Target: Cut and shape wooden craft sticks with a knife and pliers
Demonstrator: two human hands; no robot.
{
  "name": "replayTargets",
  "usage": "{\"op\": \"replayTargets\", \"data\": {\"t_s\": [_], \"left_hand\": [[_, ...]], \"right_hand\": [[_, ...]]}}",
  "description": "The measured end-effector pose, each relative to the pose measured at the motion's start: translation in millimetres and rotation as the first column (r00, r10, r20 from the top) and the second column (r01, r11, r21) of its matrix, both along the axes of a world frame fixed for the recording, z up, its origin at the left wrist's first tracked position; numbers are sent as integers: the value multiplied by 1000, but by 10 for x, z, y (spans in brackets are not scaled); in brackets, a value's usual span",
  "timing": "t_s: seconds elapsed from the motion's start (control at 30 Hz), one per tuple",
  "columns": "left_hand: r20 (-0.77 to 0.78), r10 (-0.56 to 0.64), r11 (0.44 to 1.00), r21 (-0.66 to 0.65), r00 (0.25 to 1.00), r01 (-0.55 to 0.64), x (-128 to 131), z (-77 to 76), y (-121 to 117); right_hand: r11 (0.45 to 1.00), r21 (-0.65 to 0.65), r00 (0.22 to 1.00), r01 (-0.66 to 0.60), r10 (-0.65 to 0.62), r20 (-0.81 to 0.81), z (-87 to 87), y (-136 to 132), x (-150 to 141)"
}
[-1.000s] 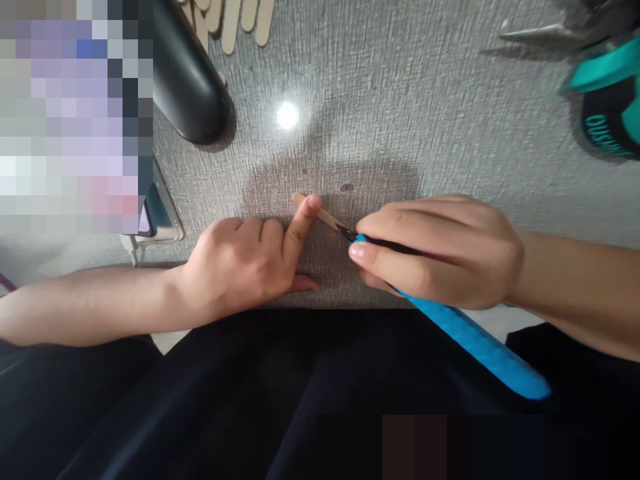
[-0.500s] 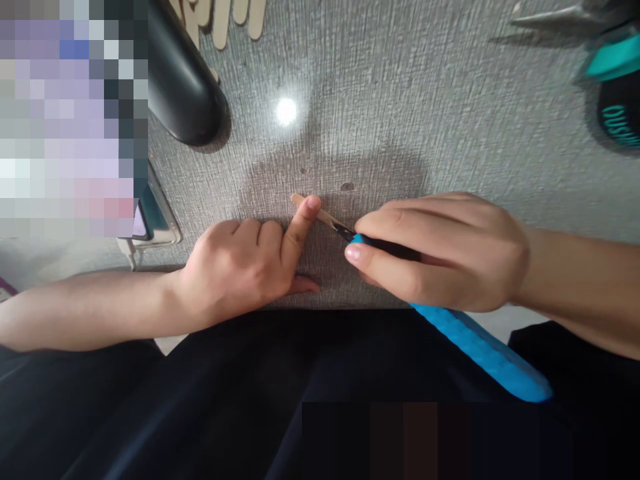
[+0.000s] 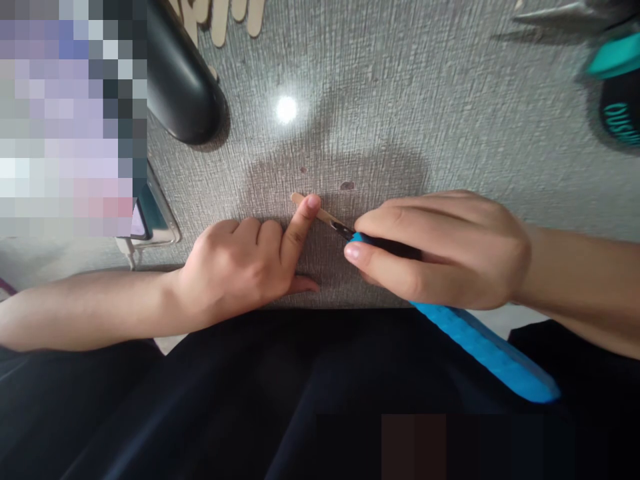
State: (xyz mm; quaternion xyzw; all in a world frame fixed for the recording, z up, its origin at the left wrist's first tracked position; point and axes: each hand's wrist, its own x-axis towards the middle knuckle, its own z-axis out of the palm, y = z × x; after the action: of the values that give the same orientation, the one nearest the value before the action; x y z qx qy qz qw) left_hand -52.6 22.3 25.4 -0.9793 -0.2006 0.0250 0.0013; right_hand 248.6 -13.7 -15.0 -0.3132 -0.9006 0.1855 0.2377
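Observation:
A small wooden stick [image 3: 327, 215] lies on the grey textured table [image 3: 390, 120]. My left hand [image 3: 250, 263] rests on the table with its fingers curled and its forefinger pressing down on the stick's left end. My right hand [image 3: 440, 250] is closed round a blue-handled craft knife [image 3: 480, 347], whose dark blade tip [image 3: 345, 231] touches the stick's right part. The knife's blue handle sticks out behind my hand towards the lower right.
A black cylinder [image 3: 180, 80] lies at the upper left, with several wooden sticks [image 3: 235, 17] behind it. A phone [image 3: 153, 220] sits by my left wrist. Metal pliers with teal handles [image 3: 600, 33] and a black tape roll [image 3: 620, 113] are at the upper right. The table's near edge is under my hands.
Hardly anything: the knife's blade has crept a touch to the left along the stick and the handle has dipped slightly. My left hand has stayed put.

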Motion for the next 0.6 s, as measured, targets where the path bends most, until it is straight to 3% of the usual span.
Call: {"op": "replayTargets", "data": {"t_s": [0.33,0.6], "left_hand": [[9,-18,999,44,1000,17,23,18,13],[3,-21,1000,22,1000,21,26,26,31]], "right_hand": [[1000,14,1000,4,-3,-21,-9,1,-19],[1000,-8,999,6,-6,54,16,-29,12]]}}
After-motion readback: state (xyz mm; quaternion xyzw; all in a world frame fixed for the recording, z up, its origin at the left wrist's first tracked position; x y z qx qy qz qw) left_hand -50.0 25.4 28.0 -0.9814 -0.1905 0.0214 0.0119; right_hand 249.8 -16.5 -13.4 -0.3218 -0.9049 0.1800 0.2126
